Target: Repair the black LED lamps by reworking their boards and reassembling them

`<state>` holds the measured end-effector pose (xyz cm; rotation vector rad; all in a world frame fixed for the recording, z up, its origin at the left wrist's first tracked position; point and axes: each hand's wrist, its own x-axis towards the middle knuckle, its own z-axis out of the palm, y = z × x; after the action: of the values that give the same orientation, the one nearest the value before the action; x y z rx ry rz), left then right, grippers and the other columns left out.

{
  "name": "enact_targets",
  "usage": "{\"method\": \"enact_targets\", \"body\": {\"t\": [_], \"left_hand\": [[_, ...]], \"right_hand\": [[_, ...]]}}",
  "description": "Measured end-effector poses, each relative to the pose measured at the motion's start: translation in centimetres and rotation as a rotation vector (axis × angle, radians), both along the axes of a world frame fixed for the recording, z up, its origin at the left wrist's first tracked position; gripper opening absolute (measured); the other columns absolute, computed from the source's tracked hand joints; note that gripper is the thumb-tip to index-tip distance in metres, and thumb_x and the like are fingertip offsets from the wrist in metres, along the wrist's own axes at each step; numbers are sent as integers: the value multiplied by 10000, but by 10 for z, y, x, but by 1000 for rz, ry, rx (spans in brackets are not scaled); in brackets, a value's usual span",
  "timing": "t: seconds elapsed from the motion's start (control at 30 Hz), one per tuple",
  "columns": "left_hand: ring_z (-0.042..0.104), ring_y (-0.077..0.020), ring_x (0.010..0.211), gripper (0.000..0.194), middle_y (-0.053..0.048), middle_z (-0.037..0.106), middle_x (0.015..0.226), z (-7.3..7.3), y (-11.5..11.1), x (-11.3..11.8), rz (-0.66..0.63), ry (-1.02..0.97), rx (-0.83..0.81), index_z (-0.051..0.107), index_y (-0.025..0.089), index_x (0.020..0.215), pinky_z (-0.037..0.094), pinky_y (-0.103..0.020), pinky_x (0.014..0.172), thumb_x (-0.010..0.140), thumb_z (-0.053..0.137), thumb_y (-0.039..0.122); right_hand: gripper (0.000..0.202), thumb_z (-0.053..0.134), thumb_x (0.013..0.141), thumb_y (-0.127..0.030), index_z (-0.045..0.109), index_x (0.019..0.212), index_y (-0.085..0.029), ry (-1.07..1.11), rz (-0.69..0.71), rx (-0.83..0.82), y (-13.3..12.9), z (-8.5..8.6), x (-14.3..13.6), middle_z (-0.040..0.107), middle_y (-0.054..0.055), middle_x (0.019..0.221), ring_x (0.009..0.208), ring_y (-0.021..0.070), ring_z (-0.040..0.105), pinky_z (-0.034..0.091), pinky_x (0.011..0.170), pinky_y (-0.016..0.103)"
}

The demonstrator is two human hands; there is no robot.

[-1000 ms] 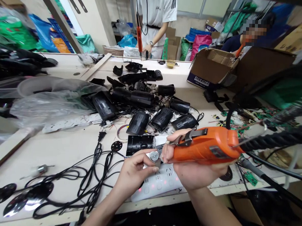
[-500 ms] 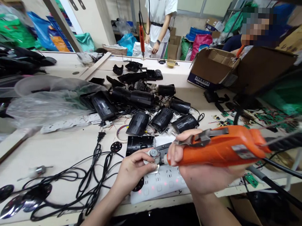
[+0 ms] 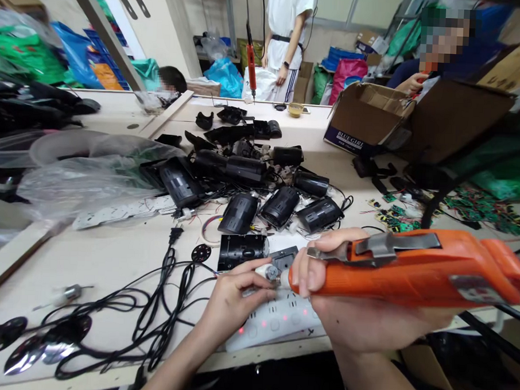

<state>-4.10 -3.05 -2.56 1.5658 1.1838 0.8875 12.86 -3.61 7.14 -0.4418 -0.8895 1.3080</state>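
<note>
At the left end of the bench (image 3: 111,257), shiny black discs (image 3: 24,354) lie near a small loose motor (image 3: 72,292). Looped black cords (image 3: 160,305) run to the right of them, with a plug (image 3: 176,234) at the upper end. A small black wheel (image 3: 201,253) lies just beside the cords. The left hand (image 3: 236,291) is nearly closed, pinching a small silver-and-white motor (image 3: 269,271) between thumb and fingers, above a white power strip (image 3: 276,319) with red lights. Behind it lies a black casing (image 3: 242,252), with more black casings (image 3: 279,206) heaped farther back. The right hand (image 3: 345,302) is wrapped around an orange electric screwdriver (image 3: 394,270), its tip at the motor's right side. Green circuit boards (image 3: 479,210) lie scattered at the far right.
</note>
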Motion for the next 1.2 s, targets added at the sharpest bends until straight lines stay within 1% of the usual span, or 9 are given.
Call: {"method": "enact_targets", "body": {"t": [0.2, 0.33, 0.5, 0.6, 0.77, 0.93, 1.07, 1.13, 1.2], "left_hand": [[640, -308, 1096, 52, -105, 689, 1202, 2, -4, 0, -54, 7, -58, 793, 228, 702, 499, -390, 951, 713, 764, 270], [658, -311, 1042, 71, -109, 730, 1065, 3, -5, 0, -34, -14, -93, 782, 217, 677, 536, -372, 874, 708, 759, 276], [676, -296, 974, 63, -91, 744, 934, 4, -6, -2, -58, 10, -17, 783, 236, 682, 516, -381, 906, 710, 772, 292], [682, -282, 945, 68, -91, 741, 955, 5, -7, -3, -65, -6, -3, 783, 235, 693, 527, -354, 860, 723, 767, 293], [692, -272, 879, 103, -89, 745, 914, 9, -6, -1, -42, -21, -12, 762, 220, 642, 541, -319, 751, 721, 752, 285], [690, -282, 911, 140, -76, 748, 859, 10, -7, 0, -30, -21, -18, 730, 224, 580, 543, -332, 786, 716, 741, 258], [695, -278, 916, 167, -71, 751, 900, 13, -6, 1, -32, -54, -6, 714, 229, 549, 542, -339, 820, 715, 729, 230], [701, -274, 913, 173, -70, 752, 935, 14, -5, 2, -34, -55, 4, 712, 226, 542, 542, -340, 833, 714, 721, 203], [703, -273, 918, 184, -70, 754, 961, 16, -6, 3, -24, -36, 14, 710, 222, 537, 540, -347, 850, 716, 709, 179]], "right_hand": [[691, 502, 696, -814, 721, 927, -200, 60, 48, -9, 3, -7, -12, 637, 69, 673, 562, 237, 576, 509, 512, 387], [709, 545, 646, -833, 717, 911, -199, 91, 95, -48, 3, -10, -17, 632, 65, 652, 541, 226, 555, 502, 521, 380], [752, 529, 646, -851, 711, 935, -181, 67, 121, -25, 1, -10, -17, 634, 72, 677, 548, 219, 544, 476, 531, 368], [753, 537, 647, -849, 714, 927, -172, 52, 95, -32, 0, -11, -18, 629, 76, 693, 573, 219, 547, 455, 523, 345], [770, 515, 648, -863, 702, 957, -183, 60, 161, -37, -2, -13, -19, 620, 73, 711, 580, 219, 534, 467, 538, 362], [747, 529, 622, -866, 708, 938, -214, 24, 166, -69, -2, -10, -17, 616, 65, 706, 571, 233, 543, 488, 556, 399], [758, 532, 595, -889, 720, 908, -225, 15, 132, -89, -2, -9, -21, 609, 60, 698, 564, 235, 548, 485, 537, 391], [733, 545, 616, -869, 727, 890, -213, 12, 89, -84, -3, -7, -23, 610, 60, 676, 557, 229, 546, 476, 537, 382], [618, 600, 677, -784, 735, 865, -212, -27, 61, -86, -4, -4, -24, 607, 53, 642, 550, 220, 546, 466, 540, 363]]}}
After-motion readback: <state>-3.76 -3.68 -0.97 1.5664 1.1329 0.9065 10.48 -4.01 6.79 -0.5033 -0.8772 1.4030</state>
